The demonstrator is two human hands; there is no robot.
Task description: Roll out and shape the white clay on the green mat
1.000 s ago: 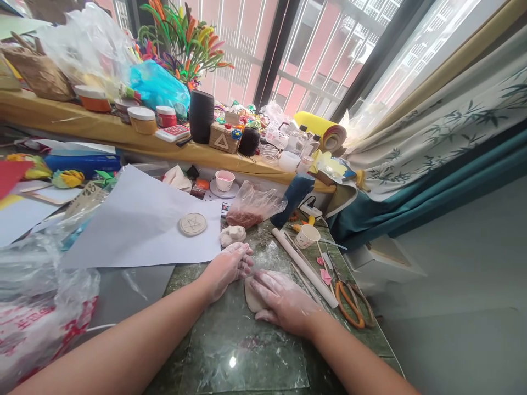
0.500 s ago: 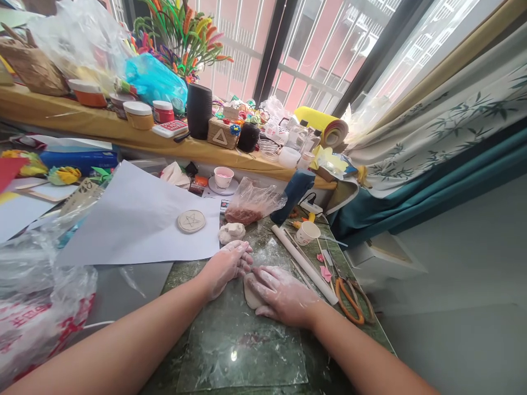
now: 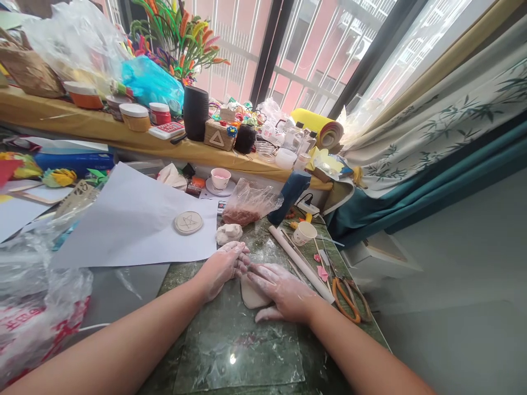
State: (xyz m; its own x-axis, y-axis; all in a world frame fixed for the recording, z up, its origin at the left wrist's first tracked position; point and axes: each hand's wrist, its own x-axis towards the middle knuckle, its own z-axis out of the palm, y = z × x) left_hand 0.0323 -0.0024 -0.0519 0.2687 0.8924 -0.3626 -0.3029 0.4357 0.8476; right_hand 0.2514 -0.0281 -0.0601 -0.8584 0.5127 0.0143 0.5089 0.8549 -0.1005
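My right hand [image 3: 282,293] lies flat, fingers stretched out, pressing on a pale slab of clay [image 3: 252,295] on the green marbled board [image 3: 239,351]. My left hand [image 3: 222,266] rests with its fingers curled together at the slab's far left edge, touching my right fingertips. Both hands are dusted white. Just beyond them sits a small lump of clay [image 3: 228,233]. A round clay disc with a star pattern [image 3: 188,222] lies on a white paper sheet [image 3: 135,219].
A white rolling pin [image 3: 300,263], orange-handled scissors [image 3: 346,299] and a paper cup [image 3: 304,233] lie to the right. A plastic bag of reddish material [image 3: 249,206] sits behind. Plastic bags [image 3: 37,307] crowd the left. A cluttered yellow shelf [image 3: 102,129] runs along the window.
My right hand has slid a little to the left over the clay slab, its fingertips now meeting my left hand. More of the slab's near edge shows.
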